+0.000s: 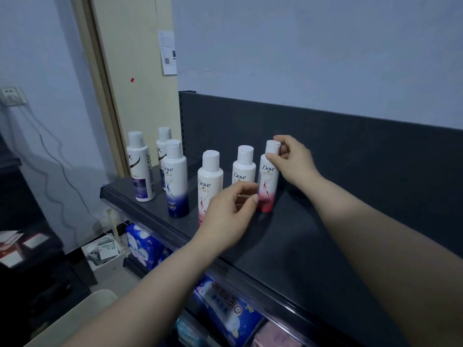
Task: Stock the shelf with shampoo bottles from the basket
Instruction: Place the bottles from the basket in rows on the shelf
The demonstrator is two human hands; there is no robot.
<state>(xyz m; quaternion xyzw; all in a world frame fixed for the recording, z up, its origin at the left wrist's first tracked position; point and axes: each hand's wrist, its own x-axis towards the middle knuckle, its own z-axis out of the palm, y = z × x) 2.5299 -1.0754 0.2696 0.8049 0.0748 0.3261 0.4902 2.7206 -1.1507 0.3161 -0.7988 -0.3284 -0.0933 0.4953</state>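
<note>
Positioning the end bottle (267,182) upright on the shelf (288,236): right hand (294,160) pinches its cap; left hand (229,216), fingers curled, sits at its base, and whether it grips cannot be told. Next move calls for releasing both hands cleanly.

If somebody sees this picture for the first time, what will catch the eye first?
First, two bare hands over the dark shelf: the right hand pinches the white cap of the rightmost pink Dove bottle, and the left hand is curled near its base. To the left of this bottle, five more bottles with white caps stand upright in a loose row.
</note>
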